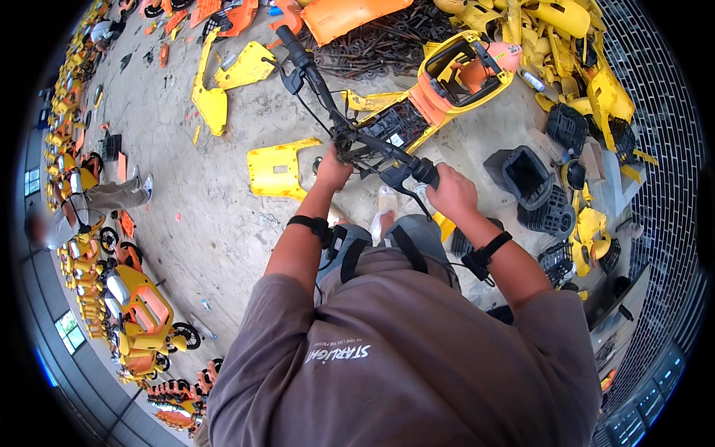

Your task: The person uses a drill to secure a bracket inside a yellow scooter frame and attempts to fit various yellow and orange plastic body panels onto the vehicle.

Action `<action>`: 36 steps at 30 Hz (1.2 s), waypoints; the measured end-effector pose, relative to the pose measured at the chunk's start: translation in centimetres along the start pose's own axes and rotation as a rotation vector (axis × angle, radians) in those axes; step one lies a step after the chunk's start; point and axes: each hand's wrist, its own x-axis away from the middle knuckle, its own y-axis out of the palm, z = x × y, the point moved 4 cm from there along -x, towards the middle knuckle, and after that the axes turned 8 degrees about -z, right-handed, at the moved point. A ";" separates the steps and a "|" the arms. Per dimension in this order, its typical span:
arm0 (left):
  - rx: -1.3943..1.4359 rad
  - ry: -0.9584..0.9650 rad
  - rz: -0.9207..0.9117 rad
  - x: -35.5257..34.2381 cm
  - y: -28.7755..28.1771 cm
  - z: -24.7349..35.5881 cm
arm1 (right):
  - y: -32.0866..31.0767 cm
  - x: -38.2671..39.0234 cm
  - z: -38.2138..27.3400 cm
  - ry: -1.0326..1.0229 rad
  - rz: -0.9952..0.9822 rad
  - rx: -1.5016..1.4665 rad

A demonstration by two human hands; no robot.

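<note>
A black handlebar [319, 83] with brake levers and cables stands in front of me, on a partly stripped yellow and orange electric bike [426, 106]. My right hand [453, 192] is closed around the handlebar's right grip, beside the brake lever [396, 176]. At the middle of the bar, my left hand [333, 171] is closed next to the steering stem and cables; what lies inside its fingers is hidden. The left grip [290, 43] of the bar has no hand on it. Exposed black parts [395, 127] show in the bike's open frame.
Yellow panels [272, 167] lie left of the bike. Dark metal parts [365, 48] are heaped beyond it. Black plastic boxes [525, 175] and yellow shells [611, 97] crowd the right by a brick wall [655, 127]. Rows of bikes [141, 313] and another person [63, 220] are at left.
</note>
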 end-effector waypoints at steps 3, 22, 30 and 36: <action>0.266 0.012 -0.067 -0.9 0.0 -2.0 | 0.0 0.0 0.2 -0.004 0.021 -0.004; 0.590 0.005 -0.016 -2.1 -0.3 -4.0 | -0.3 0.2 -0.4 0.028 0.029 0.038; -0.091 0.128 0.185 -2.8 -0.2 -4.7 | 0.1 0.0 -0.1 0.027 0.042 0.040; -0.260 0.228 0.249 -1.1 -1.6 -1.7 | 0.4 0.2 -0.1 0.066 0.028 0.054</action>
